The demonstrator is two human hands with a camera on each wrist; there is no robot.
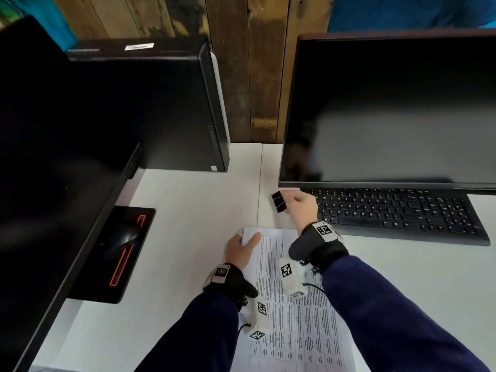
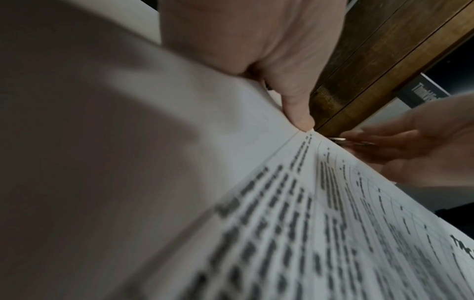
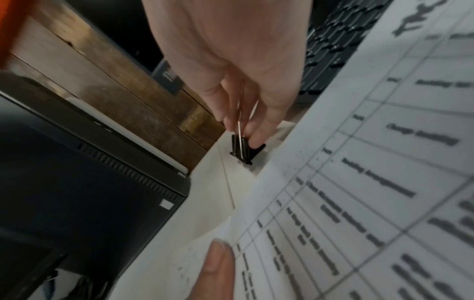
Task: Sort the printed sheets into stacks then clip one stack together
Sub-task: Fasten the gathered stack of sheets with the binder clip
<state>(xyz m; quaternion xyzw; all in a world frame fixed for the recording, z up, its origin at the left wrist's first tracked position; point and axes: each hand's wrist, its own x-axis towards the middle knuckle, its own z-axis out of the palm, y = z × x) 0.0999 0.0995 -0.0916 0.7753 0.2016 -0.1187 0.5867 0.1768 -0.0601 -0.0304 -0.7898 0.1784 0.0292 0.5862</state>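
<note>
A stack of printed sheets (image 1: 298, 318) with tables of text lies on the white desk in front of me. My left hand (image 1: 243, 249) grips its far left corner, thumb on top (image 2: 298, 113), and lifts that corner a little. Beyond the stack's far edge, my right hand (image 1: 296, 204) pinches the wire handles of a black binder clip (image 1: 279, 202). In the right wrist view the clip (image 3: 243, 149) hangs from the fingertips (image 3: 252, 125) with its jaws spread, just above the desk. The sheets (image 3: 359, 182) fill the right of that view.
A black keyboard (image 1: 397, 213) and a dark monitor (image 1: 389, 111) stand at the right. A black computer tower (image 1: 161, 108) is at the back left. Another dark monitor (image 1: 53, 157) and a mouse (image 1: 122, 241) on a black pad are at the left. Wooden wall panels (image 1: 255, 63) stand behind.
</note>
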